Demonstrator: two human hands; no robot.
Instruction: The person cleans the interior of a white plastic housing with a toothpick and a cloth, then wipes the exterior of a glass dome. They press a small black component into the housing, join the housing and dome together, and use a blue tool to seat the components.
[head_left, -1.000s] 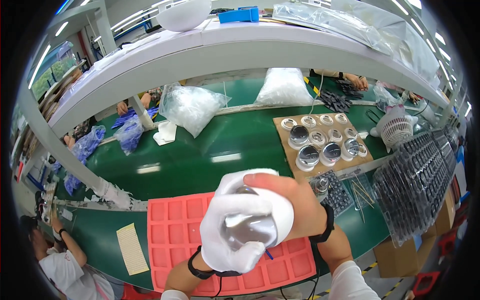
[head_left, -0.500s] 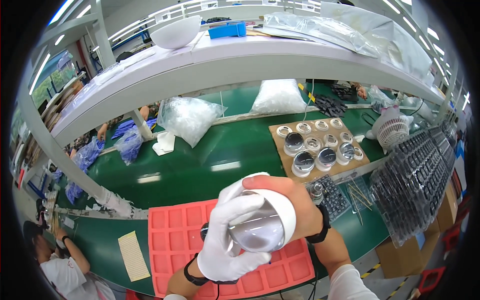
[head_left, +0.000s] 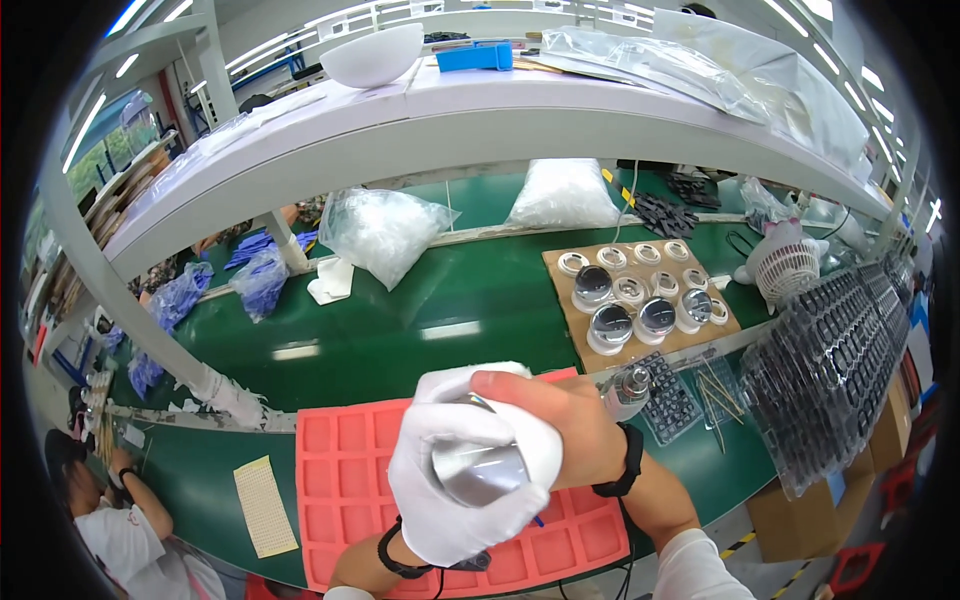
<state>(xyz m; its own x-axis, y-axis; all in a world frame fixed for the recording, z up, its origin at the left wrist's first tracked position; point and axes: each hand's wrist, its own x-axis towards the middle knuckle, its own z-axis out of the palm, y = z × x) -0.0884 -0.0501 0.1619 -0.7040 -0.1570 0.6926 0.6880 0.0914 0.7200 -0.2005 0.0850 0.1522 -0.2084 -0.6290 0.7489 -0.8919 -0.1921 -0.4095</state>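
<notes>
My left hand (head_left: 440, 485), in a white glove, wraps around a shiny domed silver part (head_left: 480, 472) and holds it up close to the camera. My bare right hand (head_left: 565, 425) presses a white cloth (head_left: 465, 382) against the part's upper side, thumb laid across the top. Both hands hover above a red tray (head_left: 335, 480) with square pockets. A black band circles each wrist.
A cardboard sheet (head_left: 560, 262) with several round silver and white parts lies at the right on the green belt (head_left: 420, 310). Black plastic trays (head_left: 830, 350) stand at far right. Clear bags (head_left: 385, 230) sit under the white shelf (head_left: 480, 110). Another person (head_left: 120, 520) works at lower left.
My hands have turned the silver part, and its shiny face now shows more between the glove and the cloth. The view has tilted slightly, lifting the shelf higher in the picture.
</notes>
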